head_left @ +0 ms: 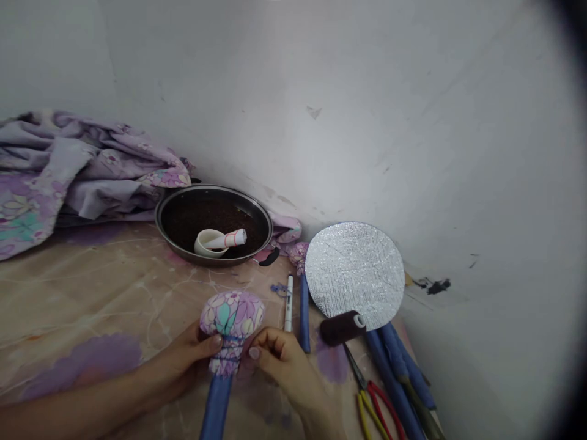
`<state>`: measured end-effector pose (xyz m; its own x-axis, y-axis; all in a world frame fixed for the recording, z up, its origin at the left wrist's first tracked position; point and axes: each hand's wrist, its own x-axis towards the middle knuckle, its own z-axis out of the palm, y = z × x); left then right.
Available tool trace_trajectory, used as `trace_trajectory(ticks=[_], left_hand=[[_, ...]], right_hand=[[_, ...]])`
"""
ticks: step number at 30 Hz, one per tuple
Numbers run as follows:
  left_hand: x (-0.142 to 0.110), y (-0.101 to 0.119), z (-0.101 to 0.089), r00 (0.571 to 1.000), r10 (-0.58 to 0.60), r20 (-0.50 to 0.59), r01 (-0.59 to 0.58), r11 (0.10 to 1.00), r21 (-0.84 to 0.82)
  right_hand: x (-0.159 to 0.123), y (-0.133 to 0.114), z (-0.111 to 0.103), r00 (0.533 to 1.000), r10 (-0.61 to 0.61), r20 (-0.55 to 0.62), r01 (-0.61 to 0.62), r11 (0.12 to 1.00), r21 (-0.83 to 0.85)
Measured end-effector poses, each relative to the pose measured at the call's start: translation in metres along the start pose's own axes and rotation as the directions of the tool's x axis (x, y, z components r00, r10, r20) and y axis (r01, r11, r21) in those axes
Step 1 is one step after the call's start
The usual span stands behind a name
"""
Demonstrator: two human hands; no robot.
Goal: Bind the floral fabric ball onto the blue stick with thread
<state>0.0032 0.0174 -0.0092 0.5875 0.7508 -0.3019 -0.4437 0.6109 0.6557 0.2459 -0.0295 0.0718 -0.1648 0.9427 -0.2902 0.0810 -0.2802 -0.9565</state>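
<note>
A mallet-like stick stands upright before me, with a padded head [233,311] in flower-print cloth and a blue handle [216,406]. Dark blue thread [232,359] wraps the gathered cloth below the head. My left hand [195,348] is closed around this neck, its thumb lying across the cloth. Close to the neck's right side, my right hand [279,357] has thumb and fingers pinched together; what they hold, if anything, is too fine to see.
Behind is a dark pan [213,260] holding a small white cup [206,244]. A marker [288,302], another blue stick [304,315], a silver foil disc [355,272], a dark thread spool [339,328] and red-and-yellow-handled scissors [367,391] lie rightward. Cloth [92,165] is heaped at left.
</note>
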Motion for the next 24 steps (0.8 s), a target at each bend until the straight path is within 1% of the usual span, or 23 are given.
trace_trajectory(ticks=[3,6,7,9,11,13,15,17,21,24], left_hand=[[0.0,0.002,0.0,0.999,0.008,-0.047,-0.006,1.0,0.024],[0.001,0.003,0.0,0.999,-0.007,-0.05,0.006,1.0,-0.004],[0.001,0.003,0.0,0.999,-0.008,-0.048,0.007,1.0,-0.017],[0.003,0.001,-0.002,0.999,-0.009,-0.032,0.008,0.999,-0.034],[0.005,-0.003,-0.005,1.0,-0.003,-0.009,0.002,0.999,-0.043],[0.008,-0.01,-0.008,1.0,-0.002,0.006,0.002,0.999,-0.053],[0.011,-0.015,-0.01,1.0,-0.019,0.007,0.019,0.998,-0.059],[0.012,-0.017,-0.009,0.999,-0.03,0.015,0.031,0.998,-0.046],[0.011,-0.016,-0.005,0.994,-0.04,0.097,0.037,0.999,0.03],[0.014,-0.023,-0.01,0.995,0.003,0.097,-0.006,0.999,0.032]], right_hand=[[0.002,0.0,0.0,0.994,0.04,0.104,-0.039,0.999,-0.013],[0.003,0.004,-0.001,0.964,0.135,0.231,-0.124,0.99,-0.062],[0.002,0.005,-0.001,0.956,0.149,0.251,-0.136,0.988,-0.069],[-0.001,0.006,-0.003,0.956,0.132,0.263,-0.124,0.991,-0.047],[-0.006,0.002,-0.003,0.973,0.044,0.225,-0.059,0.997,0.059],[-0.011,-0.003,0.0,0.989,-0.059,0.135,0.032,0.981,0.191],[-0.016,-0.01,0.005,0.991,-0.127,0.036,0.112,0.953,0.28],[-0.019,-0.017,0.013,0.988,-0.151,-0.028,0.152,0.931,0.331],[-0.024,-0.023,0.027,0.982,-0.155,-0.11,0.188,0.88,0.435],[-0.023,-0.023,0.033,0.969,-0.185,-0.164,0.239,0.873,0.424]])
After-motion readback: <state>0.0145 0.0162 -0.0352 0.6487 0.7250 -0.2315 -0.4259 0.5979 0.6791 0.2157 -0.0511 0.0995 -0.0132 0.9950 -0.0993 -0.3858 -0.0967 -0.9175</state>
